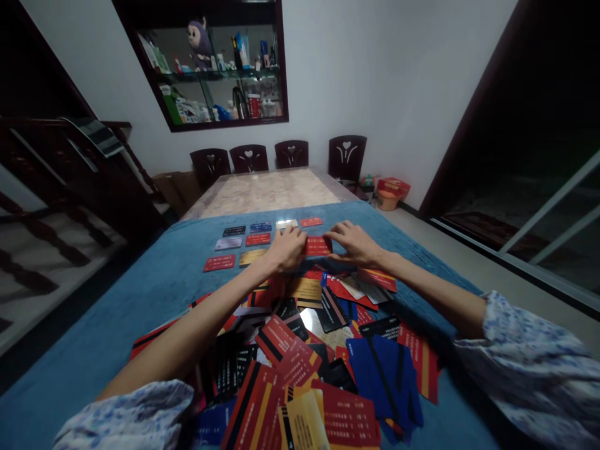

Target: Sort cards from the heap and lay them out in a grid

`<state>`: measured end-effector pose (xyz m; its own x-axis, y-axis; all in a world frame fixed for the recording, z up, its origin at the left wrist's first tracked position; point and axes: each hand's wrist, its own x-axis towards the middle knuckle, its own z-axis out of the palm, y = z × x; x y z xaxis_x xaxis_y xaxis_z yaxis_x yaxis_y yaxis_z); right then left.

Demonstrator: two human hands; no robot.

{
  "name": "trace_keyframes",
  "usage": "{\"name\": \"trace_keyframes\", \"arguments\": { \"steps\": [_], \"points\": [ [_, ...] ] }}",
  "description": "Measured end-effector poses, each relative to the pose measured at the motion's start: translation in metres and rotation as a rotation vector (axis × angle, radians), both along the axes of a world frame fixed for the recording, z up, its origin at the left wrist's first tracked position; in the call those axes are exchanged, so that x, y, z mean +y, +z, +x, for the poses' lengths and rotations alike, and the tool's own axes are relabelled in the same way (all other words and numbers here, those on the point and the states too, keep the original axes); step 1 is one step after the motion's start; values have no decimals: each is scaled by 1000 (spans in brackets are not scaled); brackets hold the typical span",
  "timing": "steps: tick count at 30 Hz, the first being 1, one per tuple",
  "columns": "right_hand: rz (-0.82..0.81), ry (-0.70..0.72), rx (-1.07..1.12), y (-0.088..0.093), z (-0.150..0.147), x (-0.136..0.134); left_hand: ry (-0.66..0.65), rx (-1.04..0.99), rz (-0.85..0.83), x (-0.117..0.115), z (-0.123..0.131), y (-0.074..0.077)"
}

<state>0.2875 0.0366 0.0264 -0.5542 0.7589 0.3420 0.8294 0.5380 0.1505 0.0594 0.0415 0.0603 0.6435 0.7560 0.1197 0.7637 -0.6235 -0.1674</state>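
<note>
A red card (319, 245) with pale print lies between my two hands, above the blue cloth (154, 269). My left hand (287, 247) has its fingers curled at the card's left edge; its fingertips are partly hidden. At the right edge, my right hand (352, 242) holds the same card between thumb and fingers. Rows of cards lie around my left hand, among them a gold card (252, 257), a red card (257, 239) and a black card (234, 230). Nearer to me, below both wrists, spreads a loose overlapping heap of red, black, gold and blue cards (382, 372).
The cloth covers the near part of a marble-patterned table (265, 189). Several dark chairs (248, 158) stand at its far end. A wooden railing (28, 187) is to the left, and a red and orange bucket (391, 192) sits on the floor at right.
</note>
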Motion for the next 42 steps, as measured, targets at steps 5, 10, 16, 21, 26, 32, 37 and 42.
{"name": "trace_keyframes", "arguments": {
  "steps": [5,10,16,21,26,32,37,42],
  "points": [
    [-51,12,12,9,-27,16,73,18,-13,5,-23,10],
    [-102,22,13,17,-55,29,129,68,11,12,-45,14],
    [-170,53,14,27,-89,45,190,104,2,21,-69,17],
    [-210,38,-15,30,-114,60,250,109,-30,35,-88,17],
    [-245,34,-33,28,-135,74,299,119,-61,51,-103,10],
    [-269,20,-51,15,-152,98,330,126,-88,71,-116,-4],
    [-297,11,-54,7,-160,115,347,134,-112,85,-120,-10],
    [-330,-5,-80,3,-168,124,365,156,-148,96,-122,-16]
  ]
}}
